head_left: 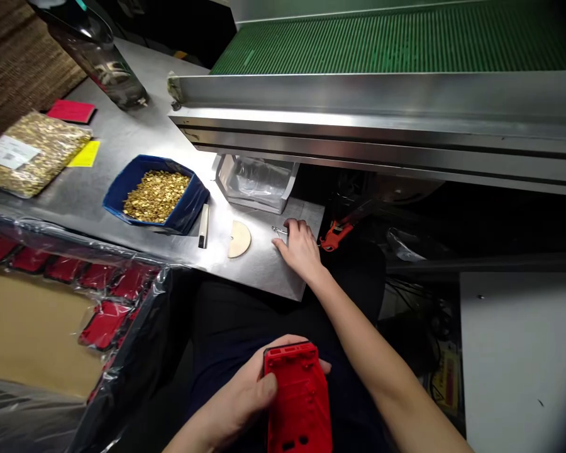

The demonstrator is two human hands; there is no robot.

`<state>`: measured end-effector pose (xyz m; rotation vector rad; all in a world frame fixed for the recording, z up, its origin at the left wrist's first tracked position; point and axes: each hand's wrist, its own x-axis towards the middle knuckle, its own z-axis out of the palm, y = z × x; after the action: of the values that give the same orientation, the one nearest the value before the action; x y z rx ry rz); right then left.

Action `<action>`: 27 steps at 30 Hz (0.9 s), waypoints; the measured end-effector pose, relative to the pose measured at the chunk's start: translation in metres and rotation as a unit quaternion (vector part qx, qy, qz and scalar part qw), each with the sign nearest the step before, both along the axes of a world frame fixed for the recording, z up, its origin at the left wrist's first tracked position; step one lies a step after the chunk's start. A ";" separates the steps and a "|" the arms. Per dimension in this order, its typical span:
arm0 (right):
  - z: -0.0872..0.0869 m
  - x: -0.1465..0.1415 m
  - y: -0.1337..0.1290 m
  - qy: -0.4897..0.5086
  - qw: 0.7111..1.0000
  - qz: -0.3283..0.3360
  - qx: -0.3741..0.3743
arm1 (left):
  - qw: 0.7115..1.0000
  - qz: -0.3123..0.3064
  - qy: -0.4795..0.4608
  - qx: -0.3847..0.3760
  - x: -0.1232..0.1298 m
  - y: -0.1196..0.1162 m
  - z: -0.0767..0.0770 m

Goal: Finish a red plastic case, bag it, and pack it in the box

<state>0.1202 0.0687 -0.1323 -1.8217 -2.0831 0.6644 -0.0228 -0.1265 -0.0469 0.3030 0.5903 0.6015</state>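
Left hand (261, 384) clamped on a red case (299, 396) at six o'clock; right hand (300, 246), thumb and fingers apart, reaches a metal tool (279, 231) on the worktop (268, 270), right of a cream disc (239, 239).

Bare metal on the desk (264, 274) leaves a low passage between the pale half-disc (239, 239) and the right hand (302, 250), open toward the near edge. The conveyor's metal rail (368, 135) bars the far side, with the plastic tray (259, 204) close against it, while the blue bin (188, 211) and the cutter (204, 225) just beside it obstruct a low sideways pass farther left.
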 end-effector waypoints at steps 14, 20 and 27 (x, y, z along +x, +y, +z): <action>0.041 0.056 -0.050 0.123 0.985 0.048 -0.114 | 0.997 0.040 0.034 -0.053 0.001 -0.005 -0.004; 0.119 0.073 -0.121 0.224 0.944 0.052 -0.238 | 0.997 0.048 0.041 -0.040 0.007 0.002 -0.002; 0.125 0.052 -0.169 0.184 0.970 0.065 -0.146 | 0.999 0.032 0.021 -0.034 0.015 0.008 0.002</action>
<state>0.1725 -0.0999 -0.0073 -1.5526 -1.9408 1.2967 -0.0080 -0.1190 -0.0451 0.2349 0.6623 0.6365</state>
